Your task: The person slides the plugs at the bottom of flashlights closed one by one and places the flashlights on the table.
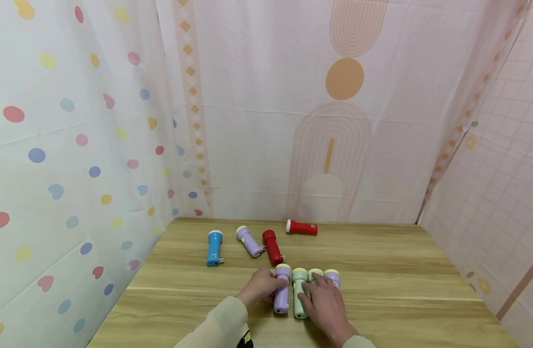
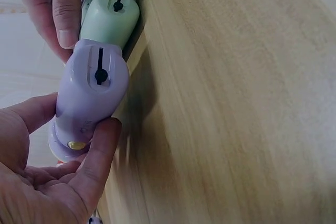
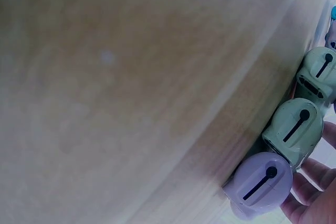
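Two hands: left (image 1: 263, 286) pinches a purple flashlight (image 1: 281, 296), right (image 1: 328, 303) lies spread over green flashlights (image 1: 298, 289) beside it

1. Head camera: at the person's head, facing forward and down. Farthest of the 3; covers the wooden table (image 1: 392, 270) and back curtain (image 1: 249, 121).
2. Left wrist camera: close behind the left hand (image 1: 262, 287), rolled sideways, facing the flashlights' tail ends.
3. Right wrist camera: also near and rolled; tabletop fills most of its frame, right hand (image 1: 327, 302) at the edge.
4. Overlap, as I see it: both wrist views share 2 green flashlights (image 2: 107, 24); head view has these from above.
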Tool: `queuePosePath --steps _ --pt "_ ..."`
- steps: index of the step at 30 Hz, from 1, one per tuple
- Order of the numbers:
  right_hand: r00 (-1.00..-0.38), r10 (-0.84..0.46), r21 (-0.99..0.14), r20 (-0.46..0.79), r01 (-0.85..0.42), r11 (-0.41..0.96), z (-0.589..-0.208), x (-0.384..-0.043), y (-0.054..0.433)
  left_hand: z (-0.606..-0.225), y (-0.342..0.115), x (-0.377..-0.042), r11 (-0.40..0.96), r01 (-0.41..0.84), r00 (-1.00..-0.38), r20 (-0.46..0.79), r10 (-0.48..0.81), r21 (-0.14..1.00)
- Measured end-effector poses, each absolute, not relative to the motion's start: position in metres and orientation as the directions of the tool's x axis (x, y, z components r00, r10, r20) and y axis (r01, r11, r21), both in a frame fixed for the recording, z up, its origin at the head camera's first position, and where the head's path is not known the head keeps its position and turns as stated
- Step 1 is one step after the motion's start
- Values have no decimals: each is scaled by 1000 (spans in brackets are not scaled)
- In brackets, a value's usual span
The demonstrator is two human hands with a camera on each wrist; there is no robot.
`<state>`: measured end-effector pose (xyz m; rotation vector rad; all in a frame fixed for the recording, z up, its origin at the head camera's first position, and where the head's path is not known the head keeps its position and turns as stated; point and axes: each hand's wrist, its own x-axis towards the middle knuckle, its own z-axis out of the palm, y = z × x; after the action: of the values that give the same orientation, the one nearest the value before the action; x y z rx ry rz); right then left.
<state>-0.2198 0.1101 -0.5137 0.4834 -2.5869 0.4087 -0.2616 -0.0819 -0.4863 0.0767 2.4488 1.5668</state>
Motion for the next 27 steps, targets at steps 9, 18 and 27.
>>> queuePosePath --steps 9,18,27 --pt "-824 -270 -192 498 -408 892 -515 -221 110 -492 -80 -262 445 -78 -971 -169 170 892" --pt "-829 -266 -183 492 -397 899 -516 -222 110 -494 -80 -262 494 -53 -975 -151 160 868" --pt "-828 -271 -180 490 -400 899 -516 -222 111 -491 -81 -262 502 -56 -968 -169 183 863"
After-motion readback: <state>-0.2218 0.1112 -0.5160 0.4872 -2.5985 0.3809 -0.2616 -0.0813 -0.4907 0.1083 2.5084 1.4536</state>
